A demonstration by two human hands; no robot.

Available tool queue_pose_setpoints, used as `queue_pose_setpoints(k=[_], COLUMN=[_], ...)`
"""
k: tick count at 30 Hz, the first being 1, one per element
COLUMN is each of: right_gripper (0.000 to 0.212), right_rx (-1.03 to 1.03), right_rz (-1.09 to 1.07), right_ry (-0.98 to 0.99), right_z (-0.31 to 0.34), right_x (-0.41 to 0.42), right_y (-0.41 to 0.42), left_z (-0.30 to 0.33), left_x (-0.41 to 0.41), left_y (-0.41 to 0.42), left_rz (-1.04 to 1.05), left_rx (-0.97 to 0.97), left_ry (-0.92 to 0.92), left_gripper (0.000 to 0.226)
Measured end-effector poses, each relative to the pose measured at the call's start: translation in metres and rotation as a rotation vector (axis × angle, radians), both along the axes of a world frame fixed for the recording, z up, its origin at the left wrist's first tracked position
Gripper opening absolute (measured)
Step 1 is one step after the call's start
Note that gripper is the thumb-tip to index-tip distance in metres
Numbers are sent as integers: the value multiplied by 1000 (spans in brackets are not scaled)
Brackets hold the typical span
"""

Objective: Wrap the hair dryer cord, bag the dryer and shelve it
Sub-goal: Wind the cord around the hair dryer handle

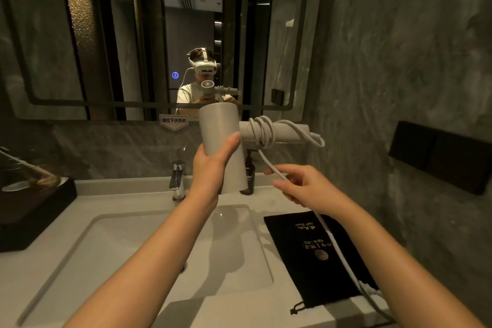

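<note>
The left hand (213, 165) holds the hair dryer (221, 141) up over the sink (80, 242), its fingers closed around the grey barrel, thumb lying across the front. The dryer's handle (282, 132) sticks out toward 3 o'clock, with several loops of the white cord (262, 130) already wound around it near the barrel. At 4 o'clock from the dryer, the right hand (303, 186) pinches the cord between thumb and fingers; the cord runs taut up to the handle and trails down past the wrist toward 5 o'clock. The black drawstring bag (306, 261) lies flat on the desk (239, 309) just right of the sink, under the right forearm. A faucet (177, 178) stands behind the sink.
</note>
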State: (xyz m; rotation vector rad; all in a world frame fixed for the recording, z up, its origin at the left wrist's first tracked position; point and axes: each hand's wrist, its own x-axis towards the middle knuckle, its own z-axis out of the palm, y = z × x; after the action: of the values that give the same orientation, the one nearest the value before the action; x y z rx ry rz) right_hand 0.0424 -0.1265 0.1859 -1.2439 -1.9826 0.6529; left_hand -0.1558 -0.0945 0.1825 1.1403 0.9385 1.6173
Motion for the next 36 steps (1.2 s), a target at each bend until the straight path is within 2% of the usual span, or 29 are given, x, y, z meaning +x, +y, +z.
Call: queue_pose_setpoints(k=[4,6,8,14,18,24,28,30,33,36], right_gripper=[7,7,11,9,7,7,39,46,17,25], right_rx=[-28,-49,26,318,392,327,51,-16,-67,-133], right_rz=[-43,-28,-47,-119,-131,-84,7,50,100,132], right_ry=[-234,-296,-332,-61,-2,56,32,43,60,47], right_z=[19,34,51,87,99,93,72,64,54,47], right_x=[9,19,28,26,20,15,9,8,15,24], right_y=[-11,-19,-26,-18,-3,9,12,12,10,7], left_z=[-3,-3,-2,-1,1,5,4,4,1,-1], left_x=[-1,-8,-17,-22,-22,-29,-28,-27,-32,-37], left_y=[7,13,17,12,2,-9,-12,-11,-8,-3], left_rz=[136,224,271,123,-109,-351,-406,-409,-396,-383], left_rx=[-4,12,15,109,171,177,163,152,133,105], left_ry=[53,116,191,454,591,493,370,349,312,264], left_gripper=[62,70,75,77,59,53,52,59,61,65])
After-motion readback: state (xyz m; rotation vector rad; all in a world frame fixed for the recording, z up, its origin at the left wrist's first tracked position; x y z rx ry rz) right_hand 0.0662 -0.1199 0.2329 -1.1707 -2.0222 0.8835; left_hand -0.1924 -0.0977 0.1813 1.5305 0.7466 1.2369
